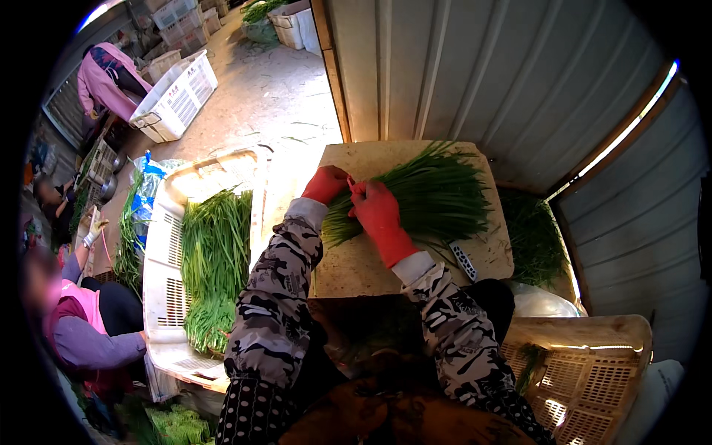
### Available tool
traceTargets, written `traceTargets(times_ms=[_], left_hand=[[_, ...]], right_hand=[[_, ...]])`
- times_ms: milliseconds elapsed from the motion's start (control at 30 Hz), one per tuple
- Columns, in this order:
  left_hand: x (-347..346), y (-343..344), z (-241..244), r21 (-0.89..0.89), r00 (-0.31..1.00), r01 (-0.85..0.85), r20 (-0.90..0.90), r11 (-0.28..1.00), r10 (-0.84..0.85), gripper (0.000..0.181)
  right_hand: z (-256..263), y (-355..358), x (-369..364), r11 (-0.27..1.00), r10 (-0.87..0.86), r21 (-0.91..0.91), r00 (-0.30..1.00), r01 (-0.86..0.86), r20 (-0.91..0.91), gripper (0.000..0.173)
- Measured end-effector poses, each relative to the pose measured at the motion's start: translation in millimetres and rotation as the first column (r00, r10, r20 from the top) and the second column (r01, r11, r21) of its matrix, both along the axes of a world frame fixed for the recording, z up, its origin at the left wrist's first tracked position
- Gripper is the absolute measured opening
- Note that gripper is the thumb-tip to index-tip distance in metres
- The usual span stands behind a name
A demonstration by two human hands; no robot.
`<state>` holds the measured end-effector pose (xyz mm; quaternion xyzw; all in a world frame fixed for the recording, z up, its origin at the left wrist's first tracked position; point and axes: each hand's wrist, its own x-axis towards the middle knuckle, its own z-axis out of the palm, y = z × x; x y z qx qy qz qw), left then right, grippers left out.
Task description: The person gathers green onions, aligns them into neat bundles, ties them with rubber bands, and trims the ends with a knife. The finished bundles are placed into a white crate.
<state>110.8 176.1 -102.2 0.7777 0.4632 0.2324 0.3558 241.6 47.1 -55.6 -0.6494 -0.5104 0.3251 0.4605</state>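
A bundle of long green leaves, like garlic chives (439, 194), lies across a worn, pale board (356, 272). Both my hands are in red rubber gloves at the bundle's left end. My left hand (327, 184) and my right hand (379, 214) nearly meet there, fingertips pinching a thin reddish band (350, 181). How far the band goes around the leaves is hidden by the gloves. Below the bundle, near the board's front right corner, rests a flat white handle with black spots (463, 260); no blade can be made out.
At left stands a white plastic crate (167, 267) holding chives (217, 261). One co-worker (83, 328) sits beside it; another bends over a white crate (178, 100) farther back. Loose greens (531, 239) lie right of the board, below a corrugated metal wall (473, 67). A brown crate (584, 367) stands lower right.
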Motion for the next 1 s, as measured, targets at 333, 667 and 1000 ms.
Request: traceTargets(times_ms=[333,667,1000], left_hand=[[1,-8,3,0.022,0.997,-0.010,0.083,1.000,0.008,0.024],[5,-6,-3,-0.083,0.984,0.081,0.167,0.993,-0.066,0.025],[5,-7,-4,-0.028,0.994,-0.031,0.100,0.999,0.034,0.021]], right_hand=[[0,43,20,0.906,0.139,-0.410,0.989,-0.106,0.052,0.017],[29,43,15,0.871,0.150,-0.489,0.976,-0.055,0.157,0.018],[25,49,9,0.872,0.124,-0.489,0.976,-0.020,0.181,0.020]])
